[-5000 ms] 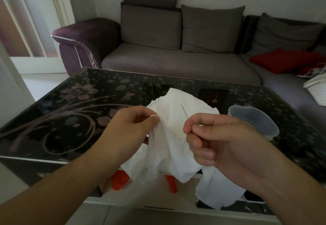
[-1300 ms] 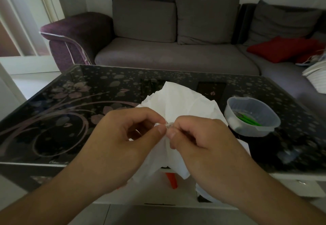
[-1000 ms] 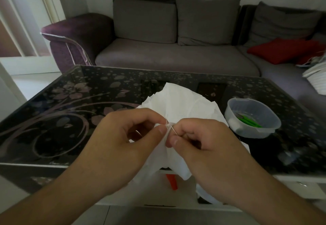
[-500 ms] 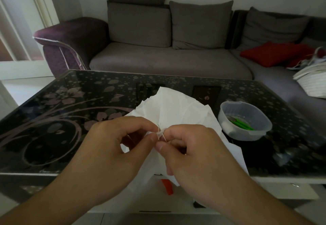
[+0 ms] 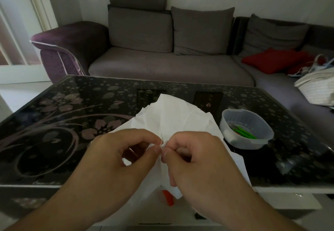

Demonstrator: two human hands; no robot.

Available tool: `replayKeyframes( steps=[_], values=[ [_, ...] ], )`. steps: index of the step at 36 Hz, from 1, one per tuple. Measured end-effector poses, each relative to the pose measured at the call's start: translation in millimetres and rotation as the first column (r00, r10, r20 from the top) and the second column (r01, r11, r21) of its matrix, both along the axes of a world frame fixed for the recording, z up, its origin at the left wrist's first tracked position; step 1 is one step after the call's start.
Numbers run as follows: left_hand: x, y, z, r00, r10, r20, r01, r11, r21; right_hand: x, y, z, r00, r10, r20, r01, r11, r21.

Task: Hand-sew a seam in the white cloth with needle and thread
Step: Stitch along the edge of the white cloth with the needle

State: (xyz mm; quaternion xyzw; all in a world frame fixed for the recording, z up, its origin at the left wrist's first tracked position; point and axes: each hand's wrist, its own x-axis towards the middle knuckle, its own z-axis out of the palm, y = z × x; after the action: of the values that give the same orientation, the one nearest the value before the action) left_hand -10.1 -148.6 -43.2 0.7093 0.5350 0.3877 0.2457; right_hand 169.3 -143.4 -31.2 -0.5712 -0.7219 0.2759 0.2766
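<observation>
My left hand [image 5: 115, 158] pinches the white cloth's [image 5: 180, 118] folded edge above the table [image 5: 54, 122]; my right hand [image 5: 197, 158] pinches the needle [image 5: 160, 133] mid-stitch. Next, I judge, pull it through. Beyond sits a plastic bowl [image 5: 260, 140]

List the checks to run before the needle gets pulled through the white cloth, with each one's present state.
1. Left hand pinches the white cloth at the stitch point: ok.
2. Right hand fingertips meet the fold beside it: ok.
3. Needle visible, standing up from the pinch: ok.
4. Thread free of tangles: cannot tell, too fine.
5. Plastic bowl clear of the hands on the glass table: ok.
</observation>
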Motion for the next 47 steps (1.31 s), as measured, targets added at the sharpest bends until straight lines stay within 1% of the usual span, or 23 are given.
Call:
replayKeyframes(
  steps=[2, 4, 6, 10, 14, 20, 23, 26, 29, 35, 37, 39, 42, 45, 47],
  values=[
    [0, 2, 0, 0.998, -0.006, 0.056, 0.008, 0.999, -0.036, -1, 0, 1, 1.0, 0.007, -0.009, -0.007, 1.0, -0.024],
    [1, 4, 0, 0.99, -0.028, 0.135, 0.041, 0.995, -0.093, -1, 0, 2, 1.0, 0.015, -0.008, -0.016, 0.999, -0.036],
    [3, 5, 1, 0.982, -0.046, 0.182, 0.074, 0.987, -0.145, -2, 0, 1, 1.0, 0.025, 0.003, -0.025, 0.998, -0.049],
    [7, 7, 0, 0.973, -0.035, 0.23, 0.078, 0.981, -0.179, -1, 1, 4, 0.998, 0.063, -0.001, -0.063, 0.996, -0.06],
    [11, 11, 2, 0.962, -0.008, 0.275, 0.063, 0.979, -0.194, 11, 3, 16, 0.985, 0.174, -0.003, -0.174, 0.982, -0.077],
    [10, 8, -1, 0.959, 0.032, 0.281, 0.029, 0.978, -0.208, 27, 6, 23, 0.954, 0.283, 0.102, -0.287, 0.958, 0.026],
    [9, 8, -4, 0.955, 0.05, 0.294, 0.018, 0.974, -0.225, 30, 6, 26, 0.922, 0.338, 0.191, -0.362, 0.926, 0.106],
    [7, 8, -6, 0.948, 0.056, 0.313, 0.031, 0.963, -0.267, 32, 5, 30, 0.891, 0.384, 0.245, -0.426, 0.891, 0.154],
    [5, 9, -4, 0.94, 0.053, 0.337, 0.054, 0.953, -0.299, 32, 6, 31, 0.874, 0.394, 0.284, -0.456, 0.866, 0.203],
    [5, 7, -2, 0.951, -0.007, 0.31, 0.122, 0.928, -0.353, 31, 12, 30, 0.859, 0.375, 0.349, -0.483, 0.82, 0.307],
    [6, 5, -1, 0.947, -0.026, 0.32, 0.148, 0.921, -0.36, 31, 15, 30, 0.867, 0.37, 0.334, -0.476, 0.814, 0.334],
    [6, 3, 0, 0.942, -0.053, 0.33, 0.175, 0.919, -0.352, 31, 18, 30, 0.89, 0.361, 0.28, -0.443, 0.83, 0.34],
    [6, 1, 1, 0.936, -0.077, 0.343, 0.205, 0.912, -0.356, 33, 22, 31, 0.929, 0.354, 0.107, -0.37, 0.881, 0.295],
    [6, 2, 1, 0.935, -0.143, 0.325, 0.254, 0.909, -0.331, 31, 25, 31, 0.929, 0.367, -0.052, -0.349, 0.913, 0.213],
    [5, 2, 2, 0.93, -0.186, 0.316, 0.286, 0.908, -0.308, 29, 28, 30, 0.923, 0.365, -0.119, -0.342, 0.923, 0.178]
  ],
)
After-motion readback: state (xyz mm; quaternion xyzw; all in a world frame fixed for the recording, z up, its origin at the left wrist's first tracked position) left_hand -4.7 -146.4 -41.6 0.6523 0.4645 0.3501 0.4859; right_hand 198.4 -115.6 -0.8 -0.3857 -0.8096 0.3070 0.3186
